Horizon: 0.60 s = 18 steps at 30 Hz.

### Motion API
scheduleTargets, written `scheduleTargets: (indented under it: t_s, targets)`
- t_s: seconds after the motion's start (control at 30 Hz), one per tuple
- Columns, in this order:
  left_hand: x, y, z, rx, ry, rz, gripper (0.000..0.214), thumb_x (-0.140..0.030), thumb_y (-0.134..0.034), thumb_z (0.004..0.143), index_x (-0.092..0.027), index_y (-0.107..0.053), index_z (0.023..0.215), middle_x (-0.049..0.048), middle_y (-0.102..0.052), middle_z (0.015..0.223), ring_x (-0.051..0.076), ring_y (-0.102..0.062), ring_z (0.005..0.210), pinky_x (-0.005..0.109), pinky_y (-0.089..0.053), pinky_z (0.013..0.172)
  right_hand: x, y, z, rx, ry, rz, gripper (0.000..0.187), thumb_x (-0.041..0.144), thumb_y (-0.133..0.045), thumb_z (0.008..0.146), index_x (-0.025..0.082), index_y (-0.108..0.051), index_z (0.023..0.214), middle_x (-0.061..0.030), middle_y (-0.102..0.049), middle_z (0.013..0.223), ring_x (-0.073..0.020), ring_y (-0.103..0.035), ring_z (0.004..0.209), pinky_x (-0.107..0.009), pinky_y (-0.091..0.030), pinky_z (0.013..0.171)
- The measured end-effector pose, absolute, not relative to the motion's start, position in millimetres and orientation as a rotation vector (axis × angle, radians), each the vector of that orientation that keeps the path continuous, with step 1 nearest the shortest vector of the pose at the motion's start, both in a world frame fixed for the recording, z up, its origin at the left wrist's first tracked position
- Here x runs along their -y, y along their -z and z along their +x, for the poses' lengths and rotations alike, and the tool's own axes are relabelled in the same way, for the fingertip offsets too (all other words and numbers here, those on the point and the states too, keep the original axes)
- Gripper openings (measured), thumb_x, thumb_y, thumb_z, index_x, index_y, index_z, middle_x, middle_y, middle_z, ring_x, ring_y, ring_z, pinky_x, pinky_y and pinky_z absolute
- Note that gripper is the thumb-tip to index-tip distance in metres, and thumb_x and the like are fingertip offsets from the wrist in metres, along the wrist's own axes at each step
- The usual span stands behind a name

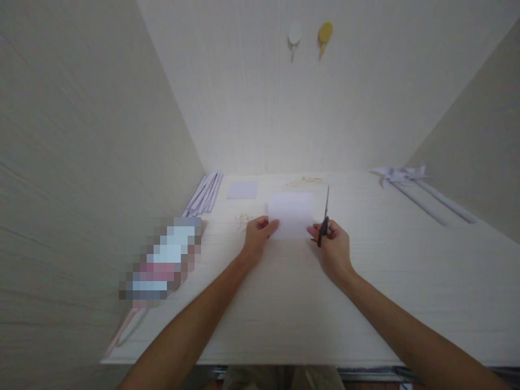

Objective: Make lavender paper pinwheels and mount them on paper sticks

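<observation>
A square sheet of white paper (290, 214) is held up between my two hands over the table. My left hand (259, 233) pinches its left edge, thumb in front. At the lower right corner, my right hand (333, 244) touches the sheet with a fingertip while its other fingers hold a pair of scissors (324, 225). The dark-handled scissors point away from me, blades looking closed and beside the paper, not on it. Behind my left hand lie pale thin strands (244, 218), too blurred to name.
A paper square (242, 190) and rolled paper sticks (205, 193) lie at the back left. More strands (304, 181) lie by the wall. Paper pinwheels (402, 176) on sticks rest at the right. A pixelated object (166, 260) is at the left; two hooks (325, 33) hang above.
</observation>
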<state>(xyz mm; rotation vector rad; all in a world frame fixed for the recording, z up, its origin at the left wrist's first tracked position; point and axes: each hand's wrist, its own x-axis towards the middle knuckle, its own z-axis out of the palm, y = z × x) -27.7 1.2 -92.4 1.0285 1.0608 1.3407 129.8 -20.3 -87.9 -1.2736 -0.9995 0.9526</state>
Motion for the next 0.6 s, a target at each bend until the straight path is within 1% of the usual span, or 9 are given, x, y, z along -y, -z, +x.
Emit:
scheduleTargets:
  t_s: [0.07,0.17,0.23,0.4,0.5,0.6]
  targets:
    - [1.6,91.6,-26.1,-1.007,-1.268,1.035,0.018,-0.031,-0.065,0.057,-0.014,-0.06,0.062,-0.0008,-0.057,0.056,0.007,-0.048,0.047,0.019,-0.039,0.048,17.9,88.8,132.0,0.942,-0.913,-1.227,0.024,0.031,-0.066,0.056,0.019,-0.046,0.064,0.0015,-0.052,0.066,-0.01,-0.05,0.058,-0.023,-0.042,0.052]
    - [6.0,90.6,-23.3,-0.897,-1.157,1.0,0.02,-0.029,-0.065,0.057,-0.013,-0.063,0.069,0.0032,-0.062,0.065,0.011,-0.055,0.057,0.024,-0.044,0.057,16.1,88.6,132.6,0.86,-0.962,-1.161,0.023,0.027,-0.065,0.056,0.02,-0.045,0.064,0.0018,-0.053,0.069,-0.01,-0.052,0.06,-0.022,-0.042,0.054]
    - [8.9,89.8,-21.2,-0.873,-1.121,0.982,0.022,-0.027,-0.067,0.055,-0.012,-0.063,0.071,0.0054,-0.064,0.069,0.014,-0.058,0.063,0.028,-0.046,0.061,16.0,87.7,131.4,0.841,-1.005,-1.138,0.023,0.026,-0.065,0.056,0.02,-0.044,0.063,0.0016,-0.053,0.069,-0.0101,-0.052,0.06,-0.022,-0.042,0.053]
    - [15.2,87.6,-17.6,-0.832,-1.152,0.974,0.034,-0.018,-0.07,0.049,-0.015,-0.061,0.082,0.0075,-0.064,0.092,0.017,-0.059,0.079,0.032,-0.045,0.074,16.3,85.5,128.7,0.864,-1.08,-1.075,0.024,0.027,-0.064,0.056,0.02,-0.041,0.061,0.0007,-0.054,0.069,-0.011,-0.053,0.06,-0.023,-0.043,0.052]
    - [15.9,88.2,-16.5,-0.865,-1.159,1.001,0.038,-0.017,-0.07,0.049,-0.015,-0.061,0.086,0.0086,-0.063,0.094,0.018,-0.059,0.081,0.033,-0.045,0.077,16.7,84.4,128.7,0.833,-1.086,-1.08,0.025,0.028,-0.062,0.058,0.021,-0.039,0.061,0.0001,-0.055,0.071,-0.0121,-0.054,0.064,-0.023,-0.044,0.052]
    - [13.5,90.5,-14.9,-0.965,-1.291,1.008,0.037,-0.02,-0.069,0.051,-0.015,-0.06,0.086,0.0089,-0.064,0.093,0.019,-0.058,0.086,0.034,-0.044,0.08,19.9,82.9,126.8,0.84,-1.161,-1.09,0.022,0.037,-0.057,0.064,0.02,-0.042,0.066,-0.0021,-0.057,0.076,-0.0138,-0.056,0.069,-0.024,-0.047,0.054]
